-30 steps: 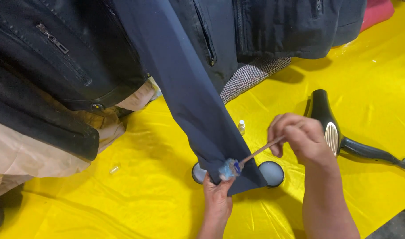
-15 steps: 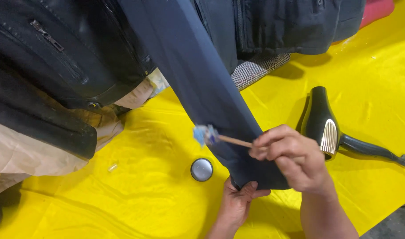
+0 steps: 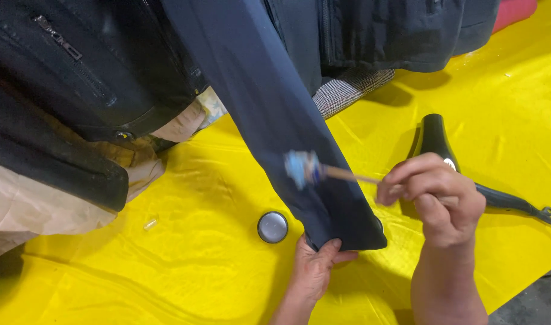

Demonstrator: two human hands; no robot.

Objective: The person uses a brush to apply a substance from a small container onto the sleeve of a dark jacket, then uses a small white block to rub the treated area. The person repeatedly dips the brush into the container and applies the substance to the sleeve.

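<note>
Yellow sheet underneath; left hand pinching navy sleeve, right hand gripping brush

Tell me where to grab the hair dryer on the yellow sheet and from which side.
Probably grip the hair dryer by its black barrel, coming from above at the far end. It lies flat on the yellow sheet with its cord trailing right, and the right hand covers its near part, so only the far end is free.

Under your hands: crinkled yellow plastic sheet, bearing round grey tin left of your left hand, black hairdryer beyond your right hand.
</note>
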